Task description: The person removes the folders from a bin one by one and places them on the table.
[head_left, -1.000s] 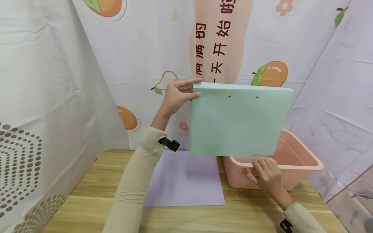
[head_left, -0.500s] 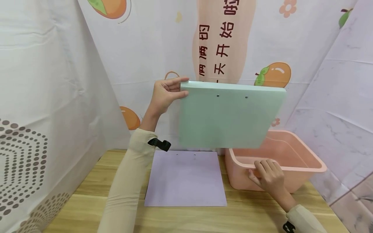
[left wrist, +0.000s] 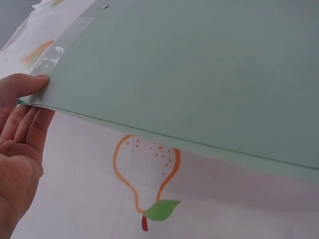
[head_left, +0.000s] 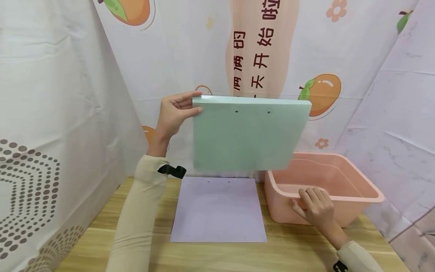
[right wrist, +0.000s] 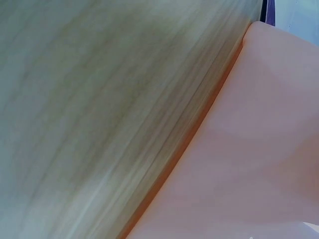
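Observation:
My left hand (head_left: pixel 175 113) pinches the upper left corner of a mint-green file folder (head_left: pixel 248 136), thumb on the near side and fingers behind. The folder hangs in the air with its spine edge up and two rivets near it. In the left wrist view, the thumb presses on the folder (left wrist: pixel 189 74) beside a clear plastic strip. Below it a purple file folder (head_left: pixel 219 215) lies flat on the table, two rivets at its far edge. My right hand (head_left: pixel 316 207) grips the front rim of a pink plastic bin (head_left: pixel 353 207); its fingers curl over into the bin.
The wooden table (head_left: pixel 210 257) runs under everything. A white printed curtain (head_left: pixel 176 45) hangs behind it, and more sheeting (head_left: pixel 81 113) closes the left side. The bin stands at the right, close to the marble-patterned cloth (head_left: pixel 394 124).
My left hand has carried the green folder to the left, away from above the bin and over the purple folder. My right hand keeps its grip on the bin's rim.

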A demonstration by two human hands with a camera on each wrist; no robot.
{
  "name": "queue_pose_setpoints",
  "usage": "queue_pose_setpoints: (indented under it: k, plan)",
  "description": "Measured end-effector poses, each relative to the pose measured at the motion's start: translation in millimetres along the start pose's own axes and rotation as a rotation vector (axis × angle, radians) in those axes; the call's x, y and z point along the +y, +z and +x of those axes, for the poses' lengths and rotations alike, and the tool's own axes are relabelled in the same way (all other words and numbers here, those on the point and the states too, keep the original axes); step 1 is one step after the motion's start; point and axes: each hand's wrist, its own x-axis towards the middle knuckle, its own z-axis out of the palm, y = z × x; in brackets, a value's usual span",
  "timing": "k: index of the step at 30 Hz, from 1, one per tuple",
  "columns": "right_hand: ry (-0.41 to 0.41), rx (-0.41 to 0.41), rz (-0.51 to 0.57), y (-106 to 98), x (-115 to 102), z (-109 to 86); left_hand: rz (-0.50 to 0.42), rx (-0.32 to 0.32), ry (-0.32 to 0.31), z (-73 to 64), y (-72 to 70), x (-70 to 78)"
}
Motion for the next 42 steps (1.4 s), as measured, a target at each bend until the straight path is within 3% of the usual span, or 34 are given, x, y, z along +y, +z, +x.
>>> queue_pose_setpoints:
  k: [13,21,30,42]
  plan:
    - [0.029,-0.017,0.001,-2.0,-1.7,0.3,-0.008,0.02,0.04,-5.6,-24.2,22.9]
    - [0.031,-0.029,-0.002,-3.5,-1.8,0.1,0.075,0.047,0.031,-13.9,-44.4,31.6]
    - [0.033,-0.024,-0.003,-3.7,-2.4,0.5,0.246,0.001,-0.014,-23.5,-54.2,26.8]
    - [0.03,-0.012,0.004,-2.8,-2.5,4.6,0.297,-0.003,-0.057,-28.0,-56.0,18.0]
